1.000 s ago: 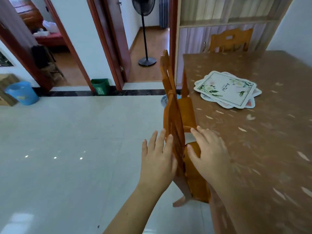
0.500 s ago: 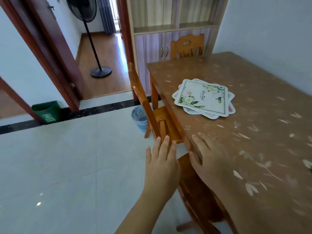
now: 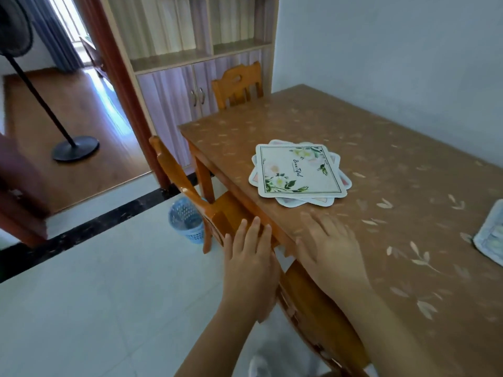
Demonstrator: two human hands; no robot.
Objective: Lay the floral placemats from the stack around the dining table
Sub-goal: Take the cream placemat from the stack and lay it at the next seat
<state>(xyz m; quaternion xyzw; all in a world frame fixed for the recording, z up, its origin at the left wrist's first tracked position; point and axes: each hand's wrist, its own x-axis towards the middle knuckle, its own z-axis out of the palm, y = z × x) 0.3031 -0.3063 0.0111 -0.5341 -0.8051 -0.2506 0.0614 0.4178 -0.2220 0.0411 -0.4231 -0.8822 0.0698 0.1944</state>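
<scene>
1. Your left hand (image 3: 251, 263) is spread flat, fingers together and straight, holding nothing; it hovers off the near edge of the desk (image 3: 408, 148), over the chair (image 3: 190, 191) tucked under it.
2. Your right hand (image 3: 330, 246) is also flat and empty, fingers slightly fanned, palm down over the desk top just inside its edge. Whether the palm touches the surface cannot be told.
3. The stack of placemats (image 3: 299, 171) lies ahead of your right hand, near the long edge of the desk, with the sheets fanned at different angles so that corners of the lower ones stick out under the top 1.
4. Another mat (image 3: 490, 238) shows at the right border of the view, apparently laid flat; most of it is cut off.
5. The step in hand looks like reaching for the stack. Send the right hand forward, since it is nearer.
6. Take only 1 mat: pinch the top sheet at its near corner, where it overhangs the ones below, and peel it up.
7. If the sheets cling, rest the left hand on the stack so that the lower mats do not slide towards the edge.
8. Mind the chair backs beside the desk as you move round to the next place.
</scene>
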